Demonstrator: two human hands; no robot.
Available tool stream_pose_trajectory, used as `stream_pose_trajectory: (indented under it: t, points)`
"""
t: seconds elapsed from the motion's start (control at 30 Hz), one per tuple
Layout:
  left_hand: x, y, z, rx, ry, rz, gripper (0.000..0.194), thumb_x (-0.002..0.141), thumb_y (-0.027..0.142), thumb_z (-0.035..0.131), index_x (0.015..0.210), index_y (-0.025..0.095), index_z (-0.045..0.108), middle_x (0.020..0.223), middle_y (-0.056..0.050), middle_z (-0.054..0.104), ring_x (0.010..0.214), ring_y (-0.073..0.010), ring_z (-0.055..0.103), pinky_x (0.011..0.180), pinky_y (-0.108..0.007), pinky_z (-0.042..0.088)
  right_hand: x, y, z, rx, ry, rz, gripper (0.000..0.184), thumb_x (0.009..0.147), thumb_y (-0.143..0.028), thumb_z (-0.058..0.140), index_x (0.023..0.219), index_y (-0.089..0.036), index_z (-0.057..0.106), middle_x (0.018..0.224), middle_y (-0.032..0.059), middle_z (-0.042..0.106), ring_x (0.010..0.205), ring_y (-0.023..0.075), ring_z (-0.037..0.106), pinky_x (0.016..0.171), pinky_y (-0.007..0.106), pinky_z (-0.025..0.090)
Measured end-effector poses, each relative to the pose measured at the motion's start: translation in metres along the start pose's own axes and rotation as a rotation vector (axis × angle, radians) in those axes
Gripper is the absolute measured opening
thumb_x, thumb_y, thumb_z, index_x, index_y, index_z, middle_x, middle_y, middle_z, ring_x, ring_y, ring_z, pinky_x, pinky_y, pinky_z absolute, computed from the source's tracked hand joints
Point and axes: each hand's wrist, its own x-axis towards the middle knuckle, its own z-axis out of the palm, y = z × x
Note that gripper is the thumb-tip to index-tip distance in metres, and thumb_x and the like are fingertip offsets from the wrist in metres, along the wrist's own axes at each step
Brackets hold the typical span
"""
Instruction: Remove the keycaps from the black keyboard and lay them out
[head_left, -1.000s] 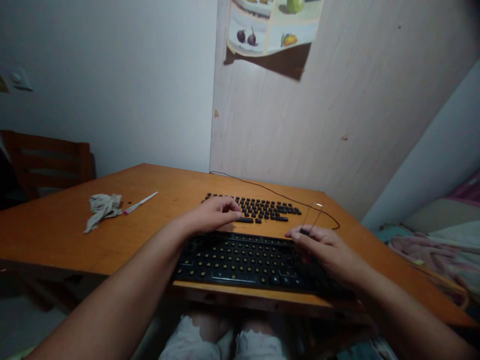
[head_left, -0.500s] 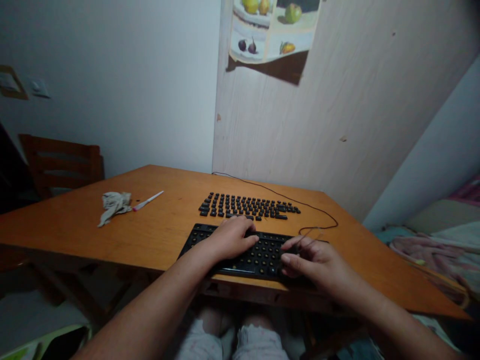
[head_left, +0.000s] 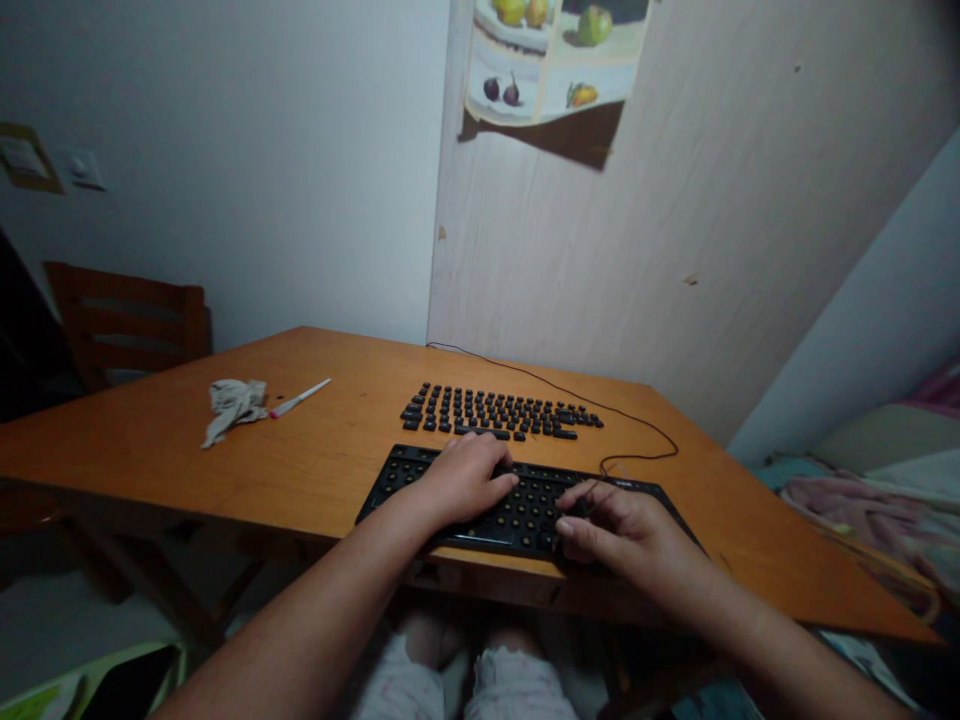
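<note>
A black keyboard (head_left: 525,518) with most of its keycaps off lies at the table's near edge, its small light-coloured switch stems showing. My left hand (head_left: 472,478) rests over its middle, fingers lying loosely bent and thumb apart, with nothing seen in it. Over the keyboard's right part, my right hand (head_left: 611,520) is closed in a pinch on a thin wire keycap puller (head_left: 589,492). The puller is dark and mostly hidden by the fingers; whether it grips a key cannot be seen. Behind the keyboard, loose black keycaps (head_left: 495,408) lie in rows.
A crumpled pale cloth (head_left: 235,405) and a white brush-like stick (head_left: 301,398) with a pink end lie on the left of the wooden table (head_left: 352,385). A black cable (head_left: 637,415) curves across the back right. A wooden chair (head_left: 135,320) stands at the left.
My left hand has come down from the loose keycaps onto the keyboard. My right hand has lowered with the puller, whose wire loop earlier pointed up, onto the keyboard's right part.
</note>
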Motion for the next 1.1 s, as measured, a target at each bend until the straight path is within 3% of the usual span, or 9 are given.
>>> stream_pose_trajectory:
  t: [0.43,0.83,1.1]
  points:
    - [-0.002,0.006,0.001,0.166,-0.020,0.011,0.024,0.086,0.042,0.056,0.095,0.022,0.064,0.097,-0.007,0.061,0.096,-0.0238,0.054,0.083,-0.035,0.043,0.002,0.002,0.003,-0.158,0.074,-0.056,0.025,0.088,-0.042,0.059,0.094,-0.018,0.062,0.072,-0.0001,0.060,0.065,0.0155,0.054,0.060,0.027,0.044]
    - [-0.003,0.015,0.003,0.229,-0.036,-0.023,0.026,0.086,0.042,0.054,0.096,0.021,0.063,0.102,-0.008,0.059,0.098,-0.0257,0.052,0.084,-0.039,0.042,-0.006,0.001,0.003,-0.270,0.047,-0.116,0.018,0.088,-0.035,0.059,0.097,-0.020,0.064,0.082,0.0008,0.066,0.077,0.0180,0.060,0.071,0.028,0.045]
    - [-0.006,0.017,0.003,0.245,-0.023,-0.033,0.025,0.088,0.043,0.053,0.098,0.021,0.062,0.104,-0.007,0.058,0.100,-0.0258,0.051,0.084,-0.039,0.041,-0.007,0.015,0.010,-0.244,0.152,-0.122,0.022,0.091,-0.041,0.056,0.095,-0.020,0.062,0.081,0.0000,0.064,0.075,0.0169,0.060,0.070,0.028,0.045]
